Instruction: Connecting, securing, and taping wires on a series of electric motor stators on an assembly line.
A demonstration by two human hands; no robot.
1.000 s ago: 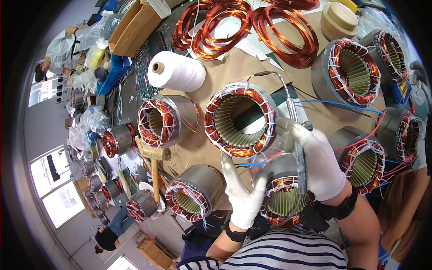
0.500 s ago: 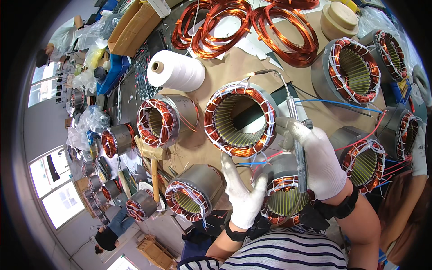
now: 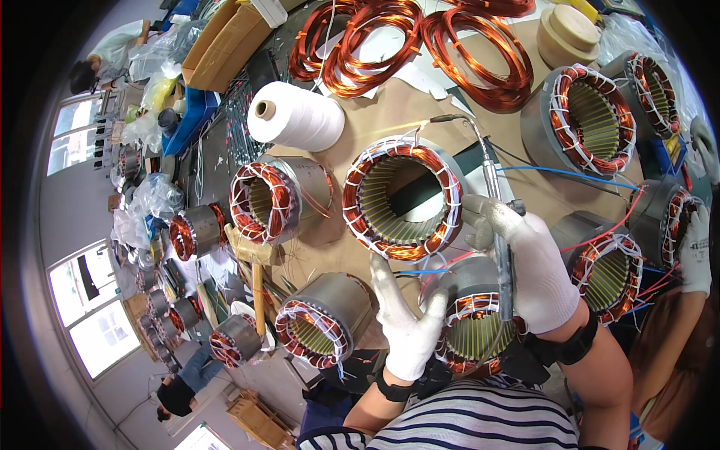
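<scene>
A gas torch (image 3: 491, 176) with a thin bent nozzle is gripped in my right hand (image 3: 525, 262), its handle slanting down along the palm. From the nozzle tip a pale yellow flame (image 3: 397, 124) streaks left, just above a short wire end on the middle stator (image 3: 347, 180). That stator has copper windings laced with white cord and its bore faces me. My left hand (image 3: 405, 322), thumb and forefinger spread, has its forefinger tip at the stator's lower rim. Both hands wear white gloves. Blue and red leads (image 3: 450, 262) run below the stator.
Other wound stators (image 3: 322, 315) surround the work, one directly below it. A white thread cone (image 3: 296, 116), copper wire coils (image 3: 375, 45) and a wooden-handled mallet (image 3: 256, 255) lie around. At the right edge a co-worker's gloved hand (image 3: 697, 251) touches another stator.
The flame at the torch tip has grown from a small glow to a long streak, and the tip sits slightly farther right. My left hand has barely moved.
</scene>
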